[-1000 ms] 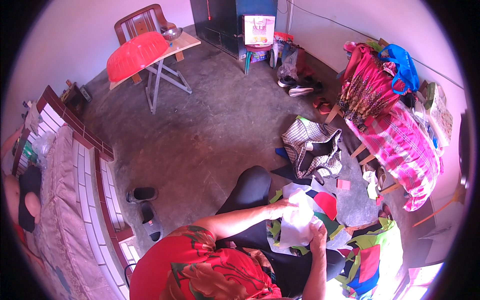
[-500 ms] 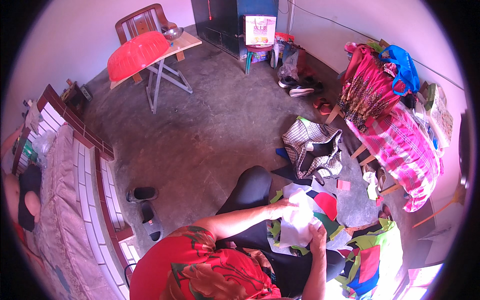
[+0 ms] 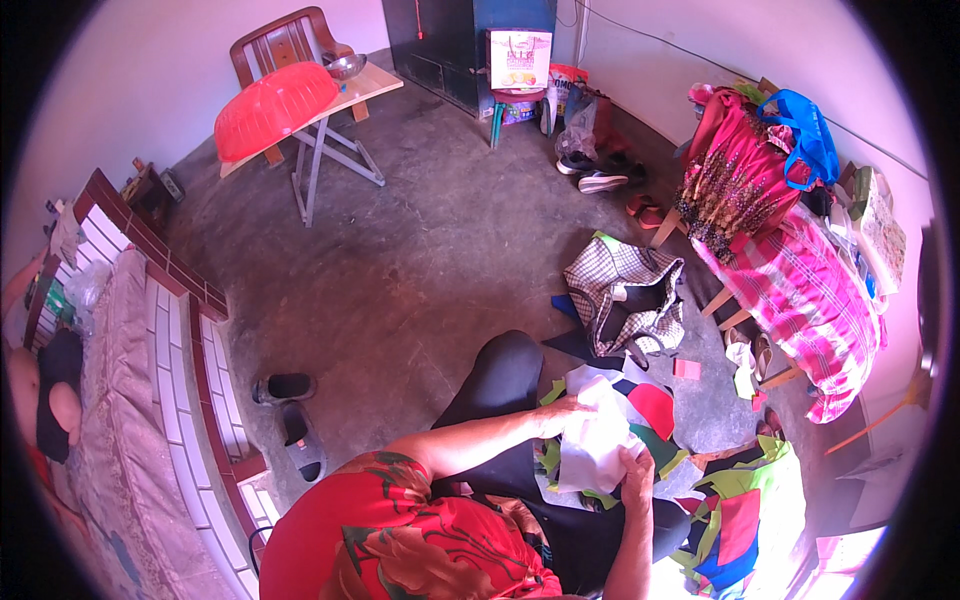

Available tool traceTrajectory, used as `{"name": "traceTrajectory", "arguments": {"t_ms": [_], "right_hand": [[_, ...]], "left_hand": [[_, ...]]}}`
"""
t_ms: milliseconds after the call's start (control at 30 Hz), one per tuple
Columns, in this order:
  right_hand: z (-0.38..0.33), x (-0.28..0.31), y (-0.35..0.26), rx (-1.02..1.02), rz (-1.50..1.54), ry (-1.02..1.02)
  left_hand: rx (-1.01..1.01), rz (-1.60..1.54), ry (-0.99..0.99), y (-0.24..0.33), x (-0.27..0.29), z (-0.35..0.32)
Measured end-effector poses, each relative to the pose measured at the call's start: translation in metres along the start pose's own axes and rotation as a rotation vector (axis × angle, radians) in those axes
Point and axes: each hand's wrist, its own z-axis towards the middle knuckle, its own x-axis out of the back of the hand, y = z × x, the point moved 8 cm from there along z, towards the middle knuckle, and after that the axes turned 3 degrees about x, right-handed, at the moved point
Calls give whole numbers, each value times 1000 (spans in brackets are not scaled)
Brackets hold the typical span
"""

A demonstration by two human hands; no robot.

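I sit with my dark-trousered legs stretched over the concrete floor. Both hands hold a piece of white cloth (image 3: 597,440) over my lap. My left hand (image 3: 562,414) grips its upper left edge. My right hand (image 3: 636,467) pinches its lower right edge. Under the white cloth lie scraps of green, red and black fabric (image 3: 655,410), and more coloured pieces (image 3: 745,505) are piled on the floor to my right.
A checked bag (image 3: 625,290) lies open on the floor ahead. Right stands a bench draped in pink cloth (image 3: 800,290) with clothes. A folding table (image 3: 330,110) carries a red basin; a chair stands behind. Sandals (image 3: 290,410) lie beside a tiled bed edge at left.
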Motion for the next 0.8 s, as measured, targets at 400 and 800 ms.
{"name": "traceTrajectory", "arguments": {"t_ms": [400,800], "right_hand": [[0,4,3,-9,-37,3],[2,7,5,26,-27,-12]], "left_hand": [[33,-16,11,-2,1,0],[78,24,45,4,-8,-4]]}}
